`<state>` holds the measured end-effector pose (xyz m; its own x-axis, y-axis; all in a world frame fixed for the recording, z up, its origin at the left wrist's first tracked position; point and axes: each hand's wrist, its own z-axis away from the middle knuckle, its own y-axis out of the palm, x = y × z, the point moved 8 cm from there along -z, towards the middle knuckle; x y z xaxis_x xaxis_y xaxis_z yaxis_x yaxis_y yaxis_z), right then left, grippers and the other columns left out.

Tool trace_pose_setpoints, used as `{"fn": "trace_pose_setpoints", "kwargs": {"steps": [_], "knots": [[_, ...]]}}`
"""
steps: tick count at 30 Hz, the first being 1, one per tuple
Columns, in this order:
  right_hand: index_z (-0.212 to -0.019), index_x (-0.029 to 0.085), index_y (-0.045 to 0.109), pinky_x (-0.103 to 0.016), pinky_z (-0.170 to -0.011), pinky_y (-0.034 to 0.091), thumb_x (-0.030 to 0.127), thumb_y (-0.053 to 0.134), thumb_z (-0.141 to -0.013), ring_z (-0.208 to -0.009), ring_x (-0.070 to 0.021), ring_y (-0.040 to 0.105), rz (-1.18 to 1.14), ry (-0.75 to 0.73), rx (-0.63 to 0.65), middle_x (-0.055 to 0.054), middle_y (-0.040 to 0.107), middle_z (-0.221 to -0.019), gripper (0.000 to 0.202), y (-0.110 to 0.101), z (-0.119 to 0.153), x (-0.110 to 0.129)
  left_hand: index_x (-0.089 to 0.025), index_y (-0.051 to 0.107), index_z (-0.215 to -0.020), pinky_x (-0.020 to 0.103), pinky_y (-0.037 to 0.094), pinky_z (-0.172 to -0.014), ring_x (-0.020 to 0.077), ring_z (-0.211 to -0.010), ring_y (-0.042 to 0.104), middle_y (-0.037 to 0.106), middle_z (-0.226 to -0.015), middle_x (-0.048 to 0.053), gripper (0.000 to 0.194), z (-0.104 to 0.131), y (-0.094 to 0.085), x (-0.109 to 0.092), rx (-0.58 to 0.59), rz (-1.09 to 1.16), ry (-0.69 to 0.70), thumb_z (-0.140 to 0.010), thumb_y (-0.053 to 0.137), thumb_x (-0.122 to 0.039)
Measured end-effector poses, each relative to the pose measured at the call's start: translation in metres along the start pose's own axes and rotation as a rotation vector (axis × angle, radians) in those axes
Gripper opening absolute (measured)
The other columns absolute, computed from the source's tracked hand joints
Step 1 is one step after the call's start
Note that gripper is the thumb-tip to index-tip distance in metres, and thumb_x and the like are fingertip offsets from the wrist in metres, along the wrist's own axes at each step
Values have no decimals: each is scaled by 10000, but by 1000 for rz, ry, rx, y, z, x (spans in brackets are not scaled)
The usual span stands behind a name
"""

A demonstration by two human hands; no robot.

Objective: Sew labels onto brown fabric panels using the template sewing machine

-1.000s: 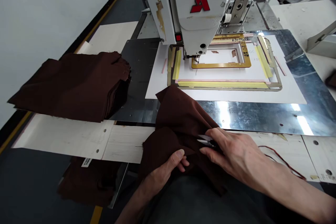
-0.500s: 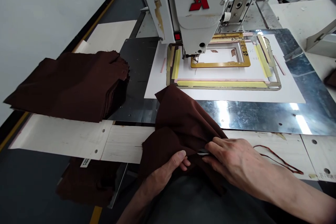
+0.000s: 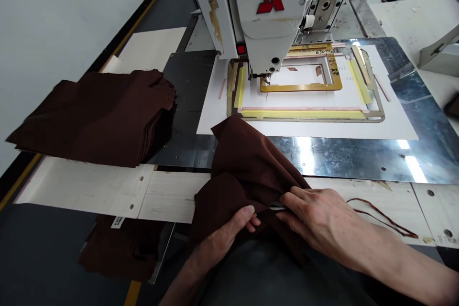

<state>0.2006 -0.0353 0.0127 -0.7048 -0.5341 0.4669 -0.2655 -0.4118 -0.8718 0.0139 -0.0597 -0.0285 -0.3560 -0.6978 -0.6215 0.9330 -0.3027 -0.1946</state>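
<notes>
A dark brown fabric piece [image 3: 247, 153] lies bunched over the table's front edge, its far corner resting on the metal plate. My left hand [image 3: 229, 229] is closed on its near part, thumb on top. Close beside it, my right hand [image 3: 315, 215] is closed around thread snips [image 3: 277, 207]. Only their narrow metal blades show, pointing left against the cloth towards my left thumb; the grip is hidden in my fingers. Whether the blades touch a thread cannot be made out.
A sewing machine head [image 3: 268, 19] stands over a yellow-taped clamp frame [image 3: 304, 114] on the shiny metal plate [image 3: 344, 153]. Left is a stack of brown fabric [image 3: 89, 114]; more brown cloth [image 3: 118, 253] sits below the table. A reddish cord loop [image 3: 385, 220] lies right.
Both hands and the fabric stay almost in place. The snips' blades look slightly different at the cloth, and the camera view has shifted a little.
</notes>
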Motion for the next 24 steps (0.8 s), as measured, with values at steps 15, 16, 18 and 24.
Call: {"fn": "trace_pose_setpoints", "kwargs": {"steps": [15,16,18,24], "knots": [[-924,225,511,-345,-576,299,209,532,-1021,-698,-185,590,-2,8,-2,4,577,-830,101,-1,-1,0,-229,800,-798,328,566,-848,261,-919,725,772,-867,55,504,-1,1,5,-2,-7,-14,-889,571,-668],[-923,226,510,-346,-576,299,208,533,-1020,-698,-186,588,-1,8,-1,5,575,-832,101,-1,-1,1,-229,800,-795,329,565,-852,261,-920,725,771,-863,56,506,-1,1,5,-4,-10,-10,-889,569,-669],[-921,225,509,-347,-579,303,208,529,-1022,-699,-188,589,-4,12,6,3,574,-833,104,-1,-1,1,-229,797,-785,330,569,-843,262,-920,725,770,-851,57,494,-1,1,3,-8,-13,8,-897,565,-651],[-918,220,508,-338,-584,307,203,520,-1022,-694,-186,590,-14,0,-1,-1,577,-829,106,-2,0,2,-232,796,-786,330,572,-832,265,-915,725,775,-853,56,475,1,1,0,-15,-22,25,-905,561,-627]]}}
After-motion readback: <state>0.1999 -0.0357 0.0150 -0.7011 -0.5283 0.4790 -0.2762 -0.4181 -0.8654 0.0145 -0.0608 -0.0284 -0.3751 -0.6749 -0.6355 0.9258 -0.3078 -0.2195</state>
